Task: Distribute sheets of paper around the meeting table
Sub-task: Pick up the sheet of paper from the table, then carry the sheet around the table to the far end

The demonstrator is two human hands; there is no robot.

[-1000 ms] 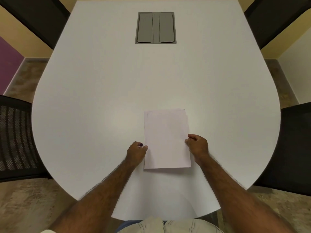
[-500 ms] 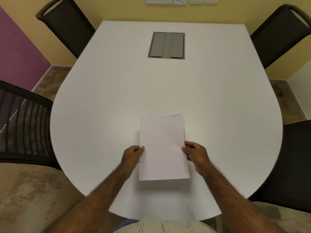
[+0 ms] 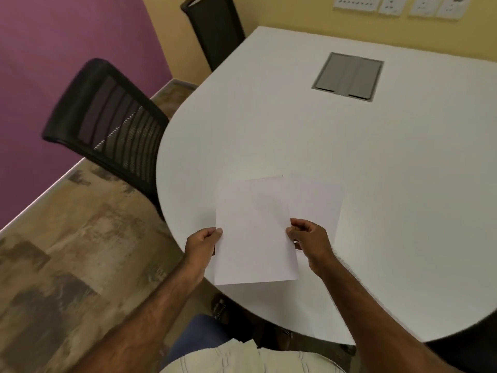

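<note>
I hold a thin stack of white paper sheets (image 3: 255, 232) just above the near left edge of the white meeting table (image 3: 349, 157). My left hand (image 3: 204, 243) pinches the stack's left edge, and my right hand (image 3: 309, 240) pinches its right edge. A single white sheet (image 3: 320, 205) lies flat on the table just right of the held stack, partly hidden behind it and my right hand; its outline is faint against the tabletop.
A black mesh chair (image 3: 107, 122) stands at the table's left side, another black chair (image 3: 215, 30) farther back. A grey cable box (image 3: 348, 76) is set in the tabletop. Wall sockets (image 3: 398, 4) line the yellow wall. A dark chair (image 3: 470, 348) shows at bottom right.
The view has swung to the left toward the mesh chair. Both hands have lifted the stack off the table and moved it left, while one sheet stays lying on the table.
</note>
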